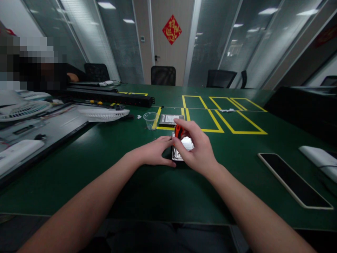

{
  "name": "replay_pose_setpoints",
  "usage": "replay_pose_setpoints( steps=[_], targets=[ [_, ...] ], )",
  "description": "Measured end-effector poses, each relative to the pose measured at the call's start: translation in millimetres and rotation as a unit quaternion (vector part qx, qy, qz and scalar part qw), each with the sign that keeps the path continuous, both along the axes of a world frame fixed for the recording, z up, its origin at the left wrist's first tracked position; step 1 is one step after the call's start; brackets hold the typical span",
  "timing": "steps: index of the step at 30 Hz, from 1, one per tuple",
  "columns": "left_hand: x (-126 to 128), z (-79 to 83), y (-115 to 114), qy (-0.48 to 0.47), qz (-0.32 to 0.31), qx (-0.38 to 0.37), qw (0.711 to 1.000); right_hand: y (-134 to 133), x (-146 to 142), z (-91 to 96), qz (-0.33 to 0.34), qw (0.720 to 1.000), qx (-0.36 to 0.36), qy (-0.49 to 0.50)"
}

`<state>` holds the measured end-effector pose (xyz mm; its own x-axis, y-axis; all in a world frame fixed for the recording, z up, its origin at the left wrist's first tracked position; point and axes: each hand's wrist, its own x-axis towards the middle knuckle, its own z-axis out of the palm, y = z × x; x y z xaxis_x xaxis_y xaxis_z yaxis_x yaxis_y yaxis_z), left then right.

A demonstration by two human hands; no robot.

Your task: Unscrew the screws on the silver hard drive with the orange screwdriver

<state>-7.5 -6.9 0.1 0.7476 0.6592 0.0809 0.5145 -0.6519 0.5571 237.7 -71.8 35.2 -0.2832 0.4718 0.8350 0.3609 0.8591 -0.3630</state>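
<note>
A silver hard drive (pixel 186 144) lies on the green table (pixel 158 182) in front of me. My left hand (pixel 155 151) rests flat against the drive's left side, fingers stretched out and touching it. My right hand (pixel 196 147) is closed round an orange-handled screwdriver (pixel 178 131), held upright over the drive's far left corner. The tool's tip is hidden behind my fingers. A second hard drive (pixel 170 119) lies further back beside a clear plastic cup (pixel 151 120).
Yellow tape rectangles (pixel 223 116) mark the table's far side. A black power strip (pixel 110 96) and white fan grilles (pixel 105 114) lie at left, where another person sits. A dark phone (pixel 295 180) and a white object (pixel 318 156) lie at right. Chairs stand behind.
</note>
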Motion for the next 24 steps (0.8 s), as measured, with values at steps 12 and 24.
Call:
replay_pose_setpoints(
  steps=[12, 24],
  targets=[
    [0.2, 0.9, -0.5, 0.006, 0.012, -0.005, 1.000, -0.6, 0.7, -2.5, 0.002, 1.000, -0.031, 0.006],
    [-1.1, -2.8, 2.3, -0.006, -0.002, -0.008, 1.000, 1.9, 0.6, 0.5, 0.026, 1.000, 0.002, 0.012]
  ],
)
